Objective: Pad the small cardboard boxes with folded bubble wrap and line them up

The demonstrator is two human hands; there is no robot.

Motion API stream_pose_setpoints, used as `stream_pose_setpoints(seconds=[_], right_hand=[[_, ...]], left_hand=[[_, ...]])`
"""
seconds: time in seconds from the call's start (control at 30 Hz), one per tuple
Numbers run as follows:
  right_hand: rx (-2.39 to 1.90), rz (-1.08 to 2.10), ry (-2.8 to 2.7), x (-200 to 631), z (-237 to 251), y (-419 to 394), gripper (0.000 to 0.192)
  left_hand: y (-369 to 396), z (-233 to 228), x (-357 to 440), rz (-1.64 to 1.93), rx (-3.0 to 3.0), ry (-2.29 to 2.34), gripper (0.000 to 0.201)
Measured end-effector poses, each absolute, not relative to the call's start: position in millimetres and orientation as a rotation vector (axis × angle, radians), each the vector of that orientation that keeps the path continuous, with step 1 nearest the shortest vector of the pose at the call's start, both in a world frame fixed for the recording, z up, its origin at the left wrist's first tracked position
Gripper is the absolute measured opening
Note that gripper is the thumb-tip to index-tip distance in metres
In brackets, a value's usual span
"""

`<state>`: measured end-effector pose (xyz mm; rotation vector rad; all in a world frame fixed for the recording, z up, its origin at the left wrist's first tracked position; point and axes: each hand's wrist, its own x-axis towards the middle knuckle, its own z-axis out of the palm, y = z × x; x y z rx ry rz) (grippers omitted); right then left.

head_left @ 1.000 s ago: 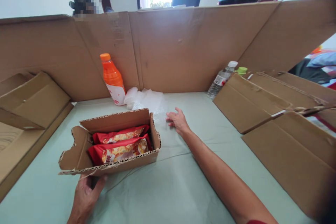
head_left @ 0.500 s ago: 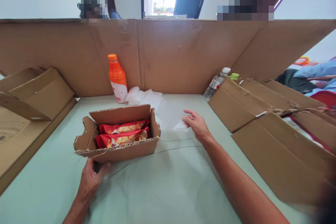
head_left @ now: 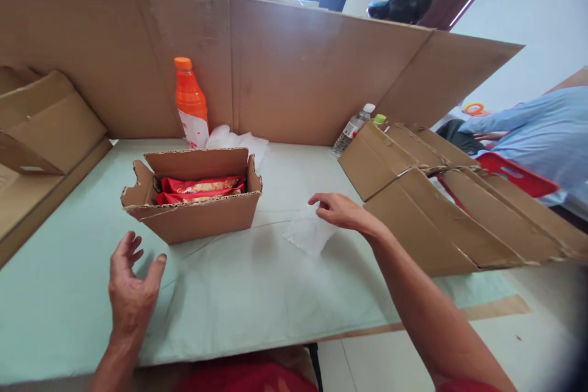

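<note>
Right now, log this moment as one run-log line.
left hand: open, empty, near brown cardboard box | right hand: pinching clear plastic bag | box: red snack packets inside | surface: pale green table

Bare green table (head_left: pixel 257 294) lying open between both hands | cardboard box (head_left: pixel 193 208) blocking the left-centre | cardboard wall (head_left: pixel 298 67) closing the back | flattened cartons (head_left: pixel 441 214) crowding the right edge | orange bottle (head_left: pixel 189 101) standing behind.

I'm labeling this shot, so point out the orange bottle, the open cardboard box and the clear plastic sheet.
orange bottle (head_left: pixel 189 98): head view, orange upper body.
open cardboard box (head_left: pixel 202 220): head view, front wall.
clear plastic sheet (head_left: pixel 307 234): head view, sheet's middle.
</note>
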<state>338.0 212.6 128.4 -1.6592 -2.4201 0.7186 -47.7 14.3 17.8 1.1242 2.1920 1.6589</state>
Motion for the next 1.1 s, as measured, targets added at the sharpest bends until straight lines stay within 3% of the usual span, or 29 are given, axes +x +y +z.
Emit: stream_pose_setpoints(seconds=[0.23, 0.43, 0.6, 0.73, 0.87, 1.0, 1.1], right_hand=[[-1.538, 0.860, -2.321, 334, 105, 195, 0.040], [-1.450, 0.555, -2.460, 372, 82, 140, 0.028], [-1.327, 0.026, -2.625, 362, 35, 110, 0.031], [-1.252, -0.128, -2.491, 350, 22, 108, 0.026], [-0.999, 0.145, -2.485, 340, 39, 92, 0.023], [-0.788, 0.667, -2.543, 319, 58, 64, 0.023], [-0.779, 1.080, -2.511, 307, 62, 51, 0.024]], left_hand=[[-32, 32, -23, 1.648, 1.409, 2.362, 0.069], [-35, 33, -2, 1.622, 1.642, 2.294, 0.053], [-24, 30, 24, 1.569, 1.835, 2.052, 0.037], [-21, 29, 40, 1.522, 1.970, 1.847, 0.037], [-28, 30, 51, 1.328, 2.124, 1.685, 0.050], [-33, 36, 63, 1.132, 2.218, 1.463, 0.073], [-34, 34, 73, 1.043, 2.150, 1.334, 0.078]])
